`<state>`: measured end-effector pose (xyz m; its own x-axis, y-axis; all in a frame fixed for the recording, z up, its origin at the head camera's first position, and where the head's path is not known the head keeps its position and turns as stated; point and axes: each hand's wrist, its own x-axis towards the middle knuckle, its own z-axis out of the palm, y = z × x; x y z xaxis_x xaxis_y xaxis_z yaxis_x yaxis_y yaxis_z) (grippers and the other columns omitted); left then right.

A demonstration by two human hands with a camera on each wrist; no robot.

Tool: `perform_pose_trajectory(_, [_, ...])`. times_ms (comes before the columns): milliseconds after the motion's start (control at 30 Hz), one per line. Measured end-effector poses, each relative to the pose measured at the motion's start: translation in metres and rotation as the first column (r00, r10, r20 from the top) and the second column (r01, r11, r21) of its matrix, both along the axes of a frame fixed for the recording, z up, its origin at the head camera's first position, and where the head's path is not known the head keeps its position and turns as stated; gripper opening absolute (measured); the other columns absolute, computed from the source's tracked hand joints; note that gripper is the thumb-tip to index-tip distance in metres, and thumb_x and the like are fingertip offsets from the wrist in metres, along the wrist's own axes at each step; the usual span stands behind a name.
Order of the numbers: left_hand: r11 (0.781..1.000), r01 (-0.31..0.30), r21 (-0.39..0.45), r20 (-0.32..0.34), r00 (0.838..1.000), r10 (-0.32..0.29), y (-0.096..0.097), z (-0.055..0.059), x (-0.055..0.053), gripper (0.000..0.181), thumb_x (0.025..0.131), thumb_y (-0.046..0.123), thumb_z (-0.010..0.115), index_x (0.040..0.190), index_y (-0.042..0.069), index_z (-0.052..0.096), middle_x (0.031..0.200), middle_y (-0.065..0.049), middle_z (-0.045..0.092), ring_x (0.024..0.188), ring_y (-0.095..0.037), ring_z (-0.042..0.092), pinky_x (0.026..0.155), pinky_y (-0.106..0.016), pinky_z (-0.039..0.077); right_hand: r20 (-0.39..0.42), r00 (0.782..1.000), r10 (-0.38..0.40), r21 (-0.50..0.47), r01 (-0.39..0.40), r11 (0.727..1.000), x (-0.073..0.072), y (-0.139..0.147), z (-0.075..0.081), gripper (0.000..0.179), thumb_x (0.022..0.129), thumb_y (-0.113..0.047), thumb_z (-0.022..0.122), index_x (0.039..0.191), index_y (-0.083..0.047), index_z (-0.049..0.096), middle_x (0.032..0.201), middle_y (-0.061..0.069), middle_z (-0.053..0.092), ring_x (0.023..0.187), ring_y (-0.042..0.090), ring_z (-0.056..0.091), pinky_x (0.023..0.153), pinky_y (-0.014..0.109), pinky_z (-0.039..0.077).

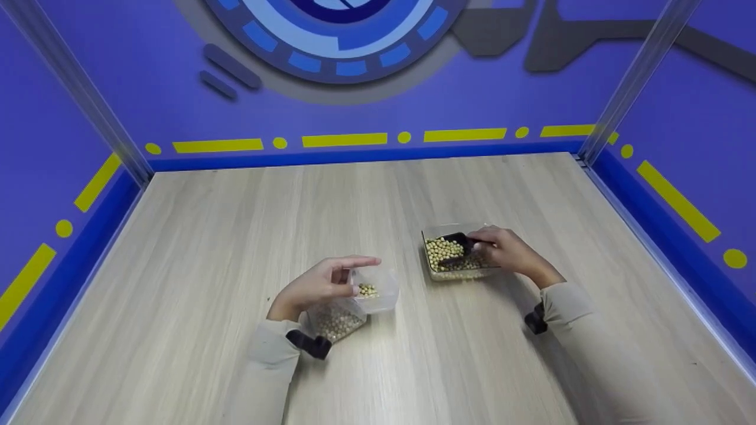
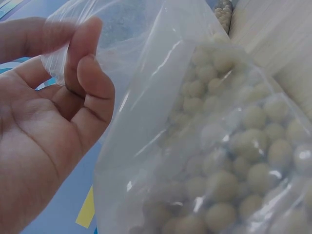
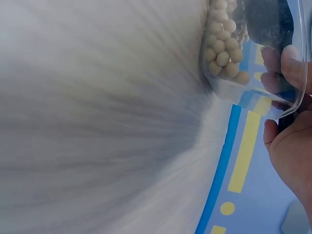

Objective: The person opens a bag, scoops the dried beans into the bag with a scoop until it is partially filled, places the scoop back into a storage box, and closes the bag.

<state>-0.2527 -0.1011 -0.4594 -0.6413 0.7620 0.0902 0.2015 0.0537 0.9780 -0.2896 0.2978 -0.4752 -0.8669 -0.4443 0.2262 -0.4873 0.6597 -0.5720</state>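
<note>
My left hand [image 1: 319,284] pinches the mouth edge of a clear plastic bag [image 2: 131,161], its thumb and fingertips curled together on the thin film. Round pale yellow beans [image 2: 219,185] fill the bag's lower part, and a few show through its opening in the head view. Farther right, my right hand [image 1: 512,254] grips the handle of a black scoop [image 1: 458,238]. The scoop's head lies among the beans [image 1: 437,252] inside a clear rectangular container [image 1: 444,277]. Seen from the right wrist, the container's clear wall [image 3: 251,93] stands partly in front of the fingers.
Both things rest on a light wood-grain table [image 1: 283,218]. Blue panels with yellow markings [image 1: 344,140] enclose its back and sides. A strip of bare tabletop separates the bag from the container. Each wrist carries a small black camera mount [image 1: 308,344].
</note>
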Motion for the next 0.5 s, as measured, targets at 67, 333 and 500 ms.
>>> perform_pose_trajectory(67, [1.0, 0.004, 0.006, 0.011, 1.0, -0.004, -0.0001, 0.0001, 0.0001, 0.054, 0.087, -0.007, 0.056, 0.14, -0.005, 0.044, 0.142, -0.028, 0.044, 0.076, -0.004, 0.049, 0.064, -0.015, 0.044, 0.019, 1.0, -0.006, -0.006, 0.006, 1.0, 0.0003, 0.0009, 0.0003, 0.027, 0.092, 0.002, 0.057, 0.117, 0.008, 0.064, 0.112, 0.024, 0.066, 0.113, 0.042, 0.057, 0.1, 0.054, 0.042])
perform_pose_trajectory(333, [1.0, -0.002, -0.005, -0.015, 1.0, 0.002, -0.001, 0.0013, 0.0008, 0.054, 0.087, -0.008, 0.057, 0.14, -0.003, 0.046, 0.138, -0.027, 0.048, 0.063, -0.002, 0.039, 0.059, -0.014, 0.04, 0.096, 0.995, -0.025, -0.026, 0.027, 0.999, 0.0013, 0.0039, 0.0021, 0.031, 0.095, -0.002, 0.055, 0.123, 0.007, 0.061, 0.119, 0.025, 0.062, 0.113, 0.041, 0.055, 0.094, 0.052, 0.046])
perform_pose_trajectory(500, [1.0, 0.005, 0.006, -0.006, 1.0, -0.005, -0.0014, 0.0006, 0.0002, 0.054, 0.088, -0.008, 0.057, 0.14, -0.004, 0.045, 0.139, -0.029, 0.046, 0.062, -0.001, 0.038, 0.058, -0.014, 0.039, 0.132, 0.99, -0.043, -0.032, 0.048, 0.998, 0.0006, 0.0051, 0.0008, 0.032, 0.096, -0.004, 0.053, 0.126, 0.006, 0.06, 0.124, 0.026, 0.06, 0.12, 0.042, 0.052, 0.098, 0.053, 0.043])
